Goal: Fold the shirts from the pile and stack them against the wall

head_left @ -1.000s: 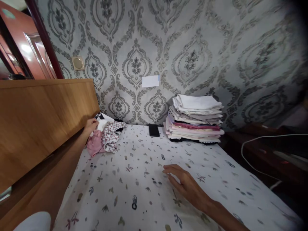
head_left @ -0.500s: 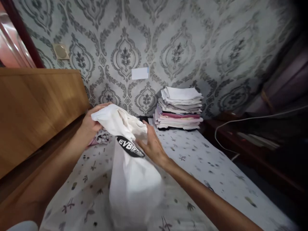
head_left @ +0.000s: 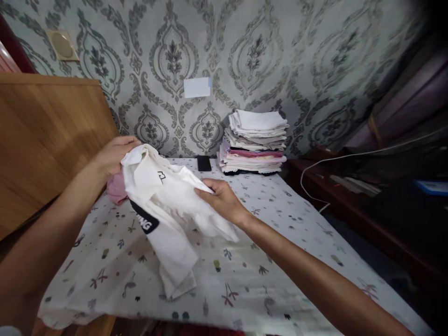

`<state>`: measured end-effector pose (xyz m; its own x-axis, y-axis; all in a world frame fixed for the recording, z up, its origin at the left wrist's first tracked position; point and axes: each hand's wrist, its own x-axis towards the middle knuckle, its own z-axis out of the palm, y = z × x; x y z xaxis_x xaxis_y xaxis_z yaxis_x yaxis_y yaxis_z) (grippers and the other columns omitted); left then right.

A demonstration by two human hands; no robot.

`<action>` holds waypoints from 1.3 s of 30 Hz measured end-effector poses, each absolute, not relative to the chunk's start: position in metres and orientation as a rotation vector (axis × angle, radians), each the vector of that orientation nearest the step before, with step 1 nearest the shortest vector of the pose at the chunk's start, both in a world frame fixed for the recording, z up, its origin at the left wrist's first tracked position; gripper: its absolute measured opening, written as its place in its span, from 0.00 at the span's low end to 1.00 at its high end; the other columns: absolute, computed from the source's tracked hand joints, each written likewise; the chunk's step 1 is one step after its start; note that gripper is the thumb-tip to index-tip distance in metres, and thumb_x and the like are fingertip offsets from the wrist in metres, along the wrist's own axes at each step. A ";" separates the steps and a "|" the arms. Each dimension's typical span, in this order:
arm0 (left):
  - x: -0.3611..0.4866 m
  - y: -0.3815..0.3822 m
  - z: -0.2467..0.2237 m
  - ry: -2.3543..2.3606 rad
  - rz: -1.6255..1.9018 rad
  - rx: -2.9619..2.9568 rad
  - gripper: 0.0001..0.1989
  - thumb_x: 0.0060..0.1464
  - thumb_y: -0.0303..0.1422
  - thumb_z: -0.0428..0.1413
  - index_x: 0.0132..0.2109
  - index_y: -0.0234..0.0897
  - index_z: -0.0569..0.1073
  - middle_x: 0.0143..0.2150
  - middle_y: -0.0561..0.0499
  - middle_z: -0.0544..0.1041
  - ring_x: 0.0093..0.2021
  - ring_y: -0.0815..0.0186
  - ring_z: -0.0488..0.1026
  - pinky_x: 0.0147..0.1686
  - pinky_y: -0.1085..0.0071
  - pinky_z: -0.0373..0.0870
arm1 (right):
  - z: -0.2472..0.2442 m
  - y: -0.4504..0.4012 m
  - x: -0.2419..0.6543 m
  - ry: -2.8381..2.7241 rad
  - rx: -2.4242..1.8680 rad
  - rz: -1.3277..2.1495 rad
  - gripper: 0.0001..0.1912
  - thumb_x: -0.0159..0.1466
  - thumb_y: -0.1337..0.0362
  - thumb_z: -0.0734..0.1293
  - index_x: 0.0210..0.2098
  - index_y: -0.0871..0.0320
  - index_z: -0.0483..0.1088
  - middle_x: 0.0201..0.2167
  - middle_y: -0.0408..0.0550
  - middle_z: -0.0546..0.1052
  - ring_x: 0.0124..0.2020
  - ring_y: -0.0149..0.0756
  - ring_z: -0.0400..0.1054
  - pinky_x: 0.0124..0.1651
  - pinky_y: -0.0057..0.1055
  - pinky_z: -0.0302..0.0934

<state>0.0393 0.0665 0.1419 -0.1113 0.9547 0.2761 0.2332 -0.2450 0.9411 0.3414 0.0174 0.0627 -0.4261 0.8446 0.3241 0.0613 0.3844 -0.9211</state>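
A white garment [head_left: 175,186] with a black patch of white lettering and a small black outline print hangs between my hands, its lower part touching the patterned sheet [head_left: 217,289]. My left hand [head_left: 117,151] is closed on the garment's upper left end. At its right side, my right hand [head_left: 222,198] pinches the edge between thumb and fingers. A pink cloth [head_left: 116,188] lies just below my left hand, partly hidden by the garment.
A tall stack of folded clothes [head_left: 254,142] stands by the wall, with a black flat object [head_left: 204,163] to its left. A wooden panel [head_left: 52,140] rises on the left. On the right, a white cable [head_left: 304,186] runs over a dark red ledge [head_left: 336,205].
The garment has turned and spread wider between my hands; its lettering has moved left and its small print now shows. The view has shifted, showing the sheet's front edge and the whole black object.
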 end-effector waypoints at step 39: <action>0.032 0.128 -0.015 1.710 0.638 2.239 0.16 0.53 0.45 0.47 0.36 0.40 0.73 0.36 0.49 0.80 0.40 0.56 0.75 0.39 0.68 0.68 | -0.016 0.109 0.443 -1.895 -1.418 0.643 0.04 0.60 0.70 0.63 0.29 0.56 0.66 0.24 0.42 0.72 0.24 0.33 0.71 0.30 0.28 0.63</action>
